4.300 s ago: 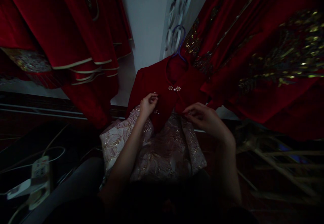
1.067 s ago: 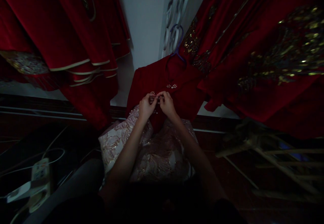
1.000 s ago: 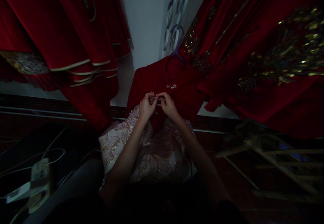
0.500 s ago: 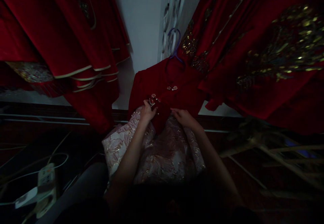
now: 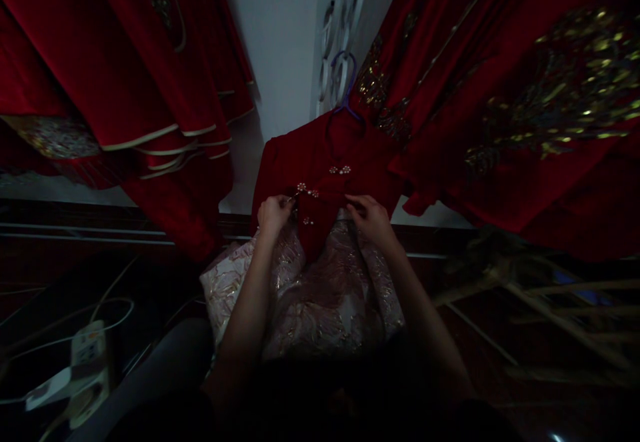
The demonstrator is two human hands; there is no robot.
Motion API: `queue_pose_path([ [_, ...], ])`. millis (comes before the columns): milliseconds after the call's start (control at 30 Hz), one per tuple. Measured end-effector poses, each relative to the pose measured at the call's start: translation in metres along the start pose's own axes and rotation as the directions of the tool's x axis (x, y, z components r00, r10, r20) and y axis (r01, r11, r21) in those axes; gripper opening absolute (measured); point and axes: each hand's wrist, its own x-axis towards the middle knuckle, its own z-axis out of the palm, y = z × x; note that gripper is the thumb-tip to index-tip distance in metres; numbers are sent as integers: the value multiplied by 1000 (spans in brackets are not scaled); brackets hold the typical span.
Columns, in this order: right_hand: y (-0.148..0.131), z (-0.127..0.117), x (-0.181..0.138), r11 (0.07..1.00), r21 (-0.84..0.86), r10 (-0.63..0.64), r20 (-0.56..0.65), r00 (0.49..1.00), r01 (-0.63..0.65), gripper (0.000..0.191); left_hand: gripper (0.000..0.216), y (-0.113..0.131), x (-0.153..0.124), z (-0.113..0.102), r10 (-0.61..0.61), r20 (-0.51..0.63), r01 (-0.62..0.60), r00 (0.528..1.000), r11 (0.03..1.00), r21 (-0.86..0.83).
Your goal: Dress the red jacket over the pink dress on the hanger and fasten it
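Note:
In front of me a red top hangs on a purple hanger, with flower-shaped pearl ornaments on its chest. Pinkish brocade cloth with shiny threads spreads below its hem. At the top's left side my left hand is closed, its fingertips pinching the red cloth's edge beside an ornament. Across from it, my right hand grips the lower right of the top between thumb and fingers, above the brocade. Dim light hides the exact grip of the fingertips.
Red garments with pale trim hang at left, and a red garment with gold sequins hangs at right. White scrollwork metal stands behind the hanger. A power strip with cords lies lower left; wooden bars are at right.
My left hand has shifted left and its fingers have closed in, uncovering the lower pearl ornament. My right hand has moved slightly up and right along the top.

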Motion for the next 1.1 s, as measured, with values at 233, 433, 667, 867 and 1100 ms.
queue_pose_path([
  [233, 2, 9, -4, 998, -59, 29, 216, 976, -16, 30, 22, 0, -1, -9, -22, -151, 19, 988, 1000, -23],
  [433, -1, 11, -6, 990, -139, 79, 320, 944, -36, 44, 26, 3, -2, -11, -7, -91, 10, 996, 999, 31],
  [667, 5, 11, -3, 999, -36, -4, 206, 978, 11, 45, 38, -6, 7, -1, 22, 71, -8, 997, 981, -195],
  [867, 14, 32, -9, 988, -150, 2, 207, 978, 30, 53, 79, 15, -7, 33, 151, 43, -139, 988, 969, -202],
  [1100, 10, 34, -11, 930, -336, 212, 168, 963, -146, 55, 84, 34, -30, 61, 176, -50, -172, 983, 982, 73],
])
